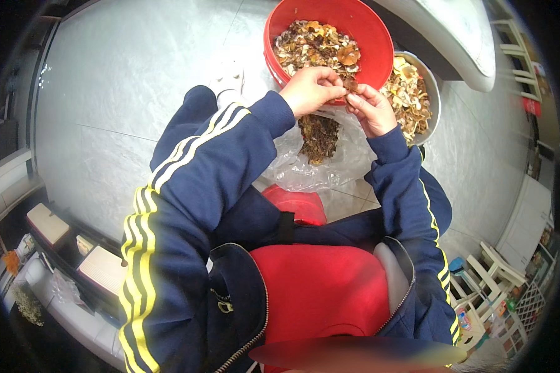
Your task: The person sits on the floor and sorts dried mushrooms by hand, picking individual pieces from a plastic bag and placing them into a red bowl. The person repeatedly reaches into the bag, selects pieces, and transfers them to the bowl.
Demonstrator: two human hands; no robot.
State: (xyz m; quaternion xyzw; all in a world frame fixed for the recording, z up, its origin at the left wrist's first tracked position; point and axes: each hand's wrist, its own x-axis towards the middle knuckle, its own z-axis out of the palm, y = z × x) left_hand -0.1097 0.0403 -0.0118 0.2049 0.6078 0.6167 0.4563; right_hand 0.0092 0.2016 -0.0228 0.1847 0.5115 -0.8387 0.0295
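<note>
Over the near rim of a red plastic bucket point(378, 51), my left hand point(313, 91) and my right hand point(371, 109) meet, fingertips pinching a small brown mushroom piece point(350, 85) between them. Many brown, orange and pale mushrooms point(315, 44) lie in the bucket. Right of it stands a metal basin point(436, 100) with more mushrooms point(408, 93), yellowish and brown. Below my hands, a clear plastic bag point(289, 163) is spread on the floor, with a dark clump of plant debris point(318, 137) on it.
A red plastic object point(296, 205) sits between my legs. White upholstered furniture point(466, 37) with a dark base stands beyond the basin. Grey tiled floor point(107, 93) stretches to the left. White chairs point(487, 279) are at the lower right, and boxes point(49, 224) lie at the lower left.
</note>
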